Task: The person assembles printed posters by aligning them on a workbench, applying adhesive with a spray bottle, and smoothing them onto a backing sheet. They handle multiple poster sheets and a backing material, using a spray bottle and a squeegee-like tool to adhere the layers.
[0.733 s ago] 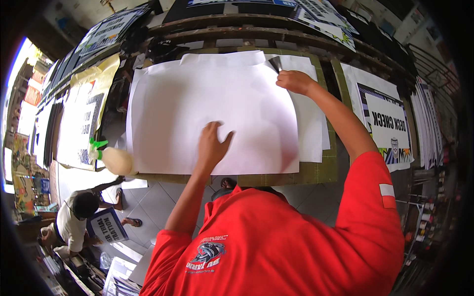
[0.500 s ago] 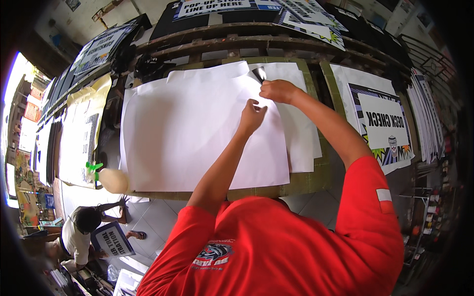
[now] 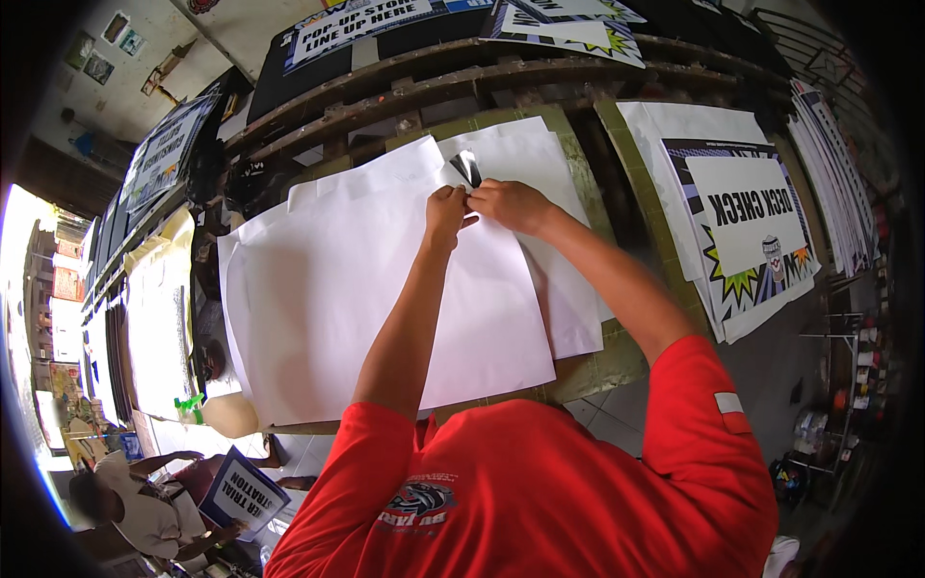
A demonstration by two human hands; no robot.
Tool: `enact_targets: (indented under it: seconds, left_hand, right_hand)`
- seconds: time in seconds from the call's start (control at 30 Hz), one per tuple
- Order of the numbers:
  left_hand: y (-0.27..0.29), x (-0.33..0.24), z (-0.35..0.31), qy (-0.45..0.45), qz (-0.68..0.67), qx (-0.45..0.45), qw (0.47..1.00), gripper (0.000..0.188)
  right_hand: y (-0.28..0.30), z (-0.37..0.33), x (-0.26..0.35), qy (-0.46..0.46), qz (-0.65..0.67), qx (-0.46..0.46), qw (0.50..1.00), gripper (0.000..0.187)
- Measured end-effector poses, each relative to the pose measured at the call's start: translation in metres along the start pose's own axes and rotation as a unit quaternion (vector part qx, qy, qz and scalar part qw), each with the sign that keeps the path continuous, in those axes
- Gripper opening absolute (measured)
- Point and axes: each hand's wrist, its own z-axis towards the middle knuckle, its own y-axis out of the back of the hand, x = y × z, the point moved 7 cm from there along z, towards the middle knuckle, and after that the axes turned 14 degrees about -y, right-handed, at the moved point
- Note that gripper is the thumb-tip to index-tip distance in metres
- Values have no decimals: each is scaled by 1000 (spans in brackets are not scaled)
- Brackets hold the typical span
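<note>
A large white sheet [image 3: 385,279] lies over the green work surface [image 3: 578,371], with another white sheet [image 3: 564,260] partly under its right side. By the upper right corner of the top sheet, a small dark, glossy wedge-shaped piece [image 3: 466,166] sticks up. My right hand [image 3: 511,205] pinches its lower end. Close against it, my left hand [image 3: 445,214] has thumb and fingers drawn together at the same corner. What lies between the left fingertips is too small to make out.
A printed sign [image 3: 747,226] rests on white paper at the right. Wooden slats [image 3: 385,108] run behind the work surface, with more signs [image 3: 366,34] beyond. A spray bottle [image 3: 229,414] stands at the lower left, near another person [image 3: 154,501] holding a sign.
My left hand has moved up to meet the right at the sheet's corner, and its fingers have closed. The whole view has tilted. The other person has shifted.
</note>
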Motion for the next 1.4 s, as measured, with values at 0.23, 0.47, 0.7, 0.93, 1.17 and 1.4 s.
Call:
enact_targets:
  seconds: [0.23,0.47,0.7,0.93,1.17,1.4]
  left_hand:
    - [-3,-4,21,-20,50,63,997,24]
    - [-22,-1,34,-48,131,127,982,26]
    - [-26,9,47,-62,184,155,969,24]
    - [-28,9,32,-52,214,37,975,37]
    - [-40,17,17,-81,288,33,954,33]
    - [-40,15,27,-174,399,35,900,31]
  right_hand:
    - [-13,-28,-34,-288,306,-185,888,27]
    - [-50,-30,-53,-429,388,-121,807,29]
    - [-67,-25,-76,-440,409,-108,792,20]
    - [-54,-29,-62,-417,324,-163,833,20]
    - [-59,-33,-62,-415,310,-176,837,18]
    - [-35,-35,-54,-363,225,-141,893,15]
